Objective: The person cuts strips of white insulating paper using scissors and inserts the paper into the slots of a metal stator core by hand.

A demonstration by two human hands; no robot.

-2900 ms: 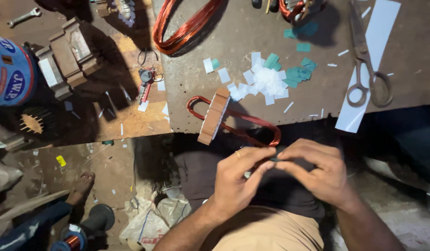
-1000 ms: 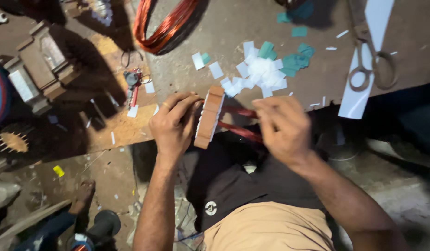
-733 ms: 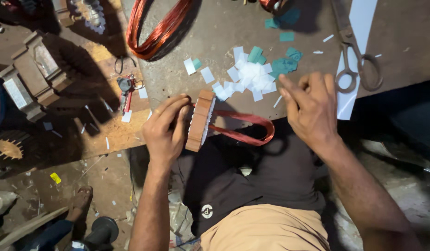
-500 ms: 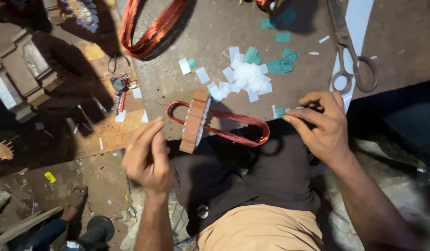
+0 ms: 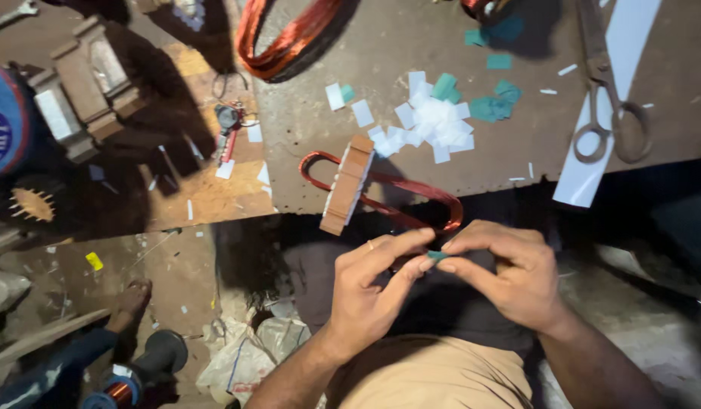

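The left hand [image 5: 369,291] and the right hand [image 5: 509,273] are meeting just off the near edge of the workbench [image 5: 366,45], over the person's lap. Their fingertips are pinching together on a tiny green paper piece [image 5: 437,255]. Both hands are nearly closed around it, with the thumbs and first fingers pressing on it from the two sides. The piece is so small that I cannot tell which way it is pointing.

Just beyond the hands, a red wire coil [image 5: 396,201] is lying at the near edge of the workbench. It is a long loop, and its long side is running from left to right along that edge. A brown block [image 5: 347,185] is sitting across the loop near its left end.

A pile of white and green paper bits [image 5: 435,117] is lying further back, in the middle of the bench. Scissors [image 5: 609,83] are lying near the right edge, beside a long white paper strip [image 5: 612,98]. Another red wire bundle [image 5: 286,34] is lying at the far edge.
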